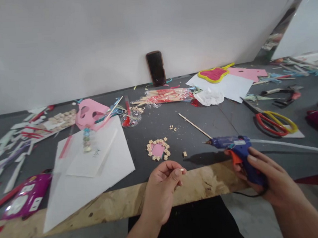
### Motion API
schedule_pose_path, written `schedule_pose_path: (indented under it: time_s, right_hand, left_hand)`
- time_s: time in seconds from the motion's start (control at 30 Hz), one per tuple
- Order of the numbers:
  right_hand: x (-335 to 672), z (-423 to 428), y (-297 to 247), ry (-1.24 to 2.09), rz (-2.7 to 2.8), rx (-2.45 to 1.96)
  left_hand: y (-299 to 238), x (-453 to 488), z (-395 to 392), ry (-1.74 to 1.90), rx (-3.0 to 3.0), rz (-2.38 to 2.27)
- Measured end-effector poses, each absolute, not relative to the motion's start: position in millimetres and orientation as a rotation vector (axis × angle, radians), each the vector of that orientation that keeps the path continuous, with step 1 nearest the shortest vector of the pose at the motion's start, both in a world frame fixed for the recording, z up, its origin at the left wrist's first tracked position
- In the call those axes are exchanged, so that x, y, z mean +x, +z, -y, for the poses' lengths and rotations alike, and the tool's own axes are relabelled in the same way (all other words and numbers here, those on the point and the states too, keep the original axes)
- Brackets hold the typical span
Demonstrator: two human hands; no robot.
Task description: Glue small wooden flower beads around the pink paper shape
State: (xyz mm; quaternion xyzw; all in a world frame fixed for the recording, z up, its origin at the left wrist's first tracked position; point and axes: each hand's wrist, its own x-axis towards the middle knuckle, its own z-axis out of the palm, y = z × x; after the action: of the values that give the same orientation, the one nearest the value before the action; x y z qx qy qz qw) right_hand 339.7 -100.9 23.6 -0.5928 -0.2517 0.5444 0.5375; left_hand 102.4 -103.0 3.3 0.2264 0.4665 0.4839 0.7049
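In my left hand (163,188), near the table's front edge, a small pale wooden piece is pinched between thumb and fingertips. My right hand (264,173) grips a blue hot glue gun (241,150) by its handle, with fingers by the orange trigger. The nozzle points left, and a long clear glue stick (290,145) runs out of its back. Just beyond my left hand lies a pink paper shape (157,150) ringed with small flower-like wooden pieces (166,153). A loose wooden piece (185,154) sits to its right, and several small ones (173,128) lie farther back.
A thin wooden stick (194,125) lies beyond the nozzle. Red-and-yellow-handled scissors (272,123) and pliers (284,95) are on the right. White paper (118,161) and a purple package (29,195) occupy the left. A phone (156,68) leans against the wall behind bagged sticks (168,95).
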Motion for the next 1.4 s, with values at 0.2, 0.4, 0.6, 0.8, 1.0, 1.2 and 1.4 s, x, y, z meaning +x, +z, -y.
schedule_pose_path:
  time_s: [0.2, 0.4, 0.6, 0.8, 1.0, 1.2, 1.4]
  right_hand:
    - [314.5, 126.1, 20.5, 1.314, 0.665, -1.455]
    - [319.0, 125.8, 13.1, 1.214, 1.284, -1.368]
    - [319.7, 128.1, 7.2, 1.056, 1.395, -1.447]
    - [321.0, 133.9, 0.7, 1.118, 1.356, -1.495]
    - [332.8, 126.2, -5.2, 0.996, 1.629, -1.437]
    - [338.1, 127.1, -7.2, 0.933, 1.700, -1.457]
    - [328.7, 128.3, -1.8, 1.010, 1.563, -1.459]
  left_hand:
    - [-0.5, 102.9, 99.0, 1.114, 0.481, -1.004]
    - [-3.2, 101.6, 99.2, 1.130, 0.526, -1.007]
    - [-4.3, 99.6, 99.0, 1.139, 0.567, -1.011]
    - [-4.8, 99.1, 99.7, 1.138, 0.585, -1.022]
    - [-3.1, 99.8, 100.1, 1.128, 0.581, -1.029]
    - [-3.7, 100.2, 99.8, 1.123, 0.576, -1.025]
    - [-2.7, 100.8, 99.5, 1.128, 0.582, -1.014]
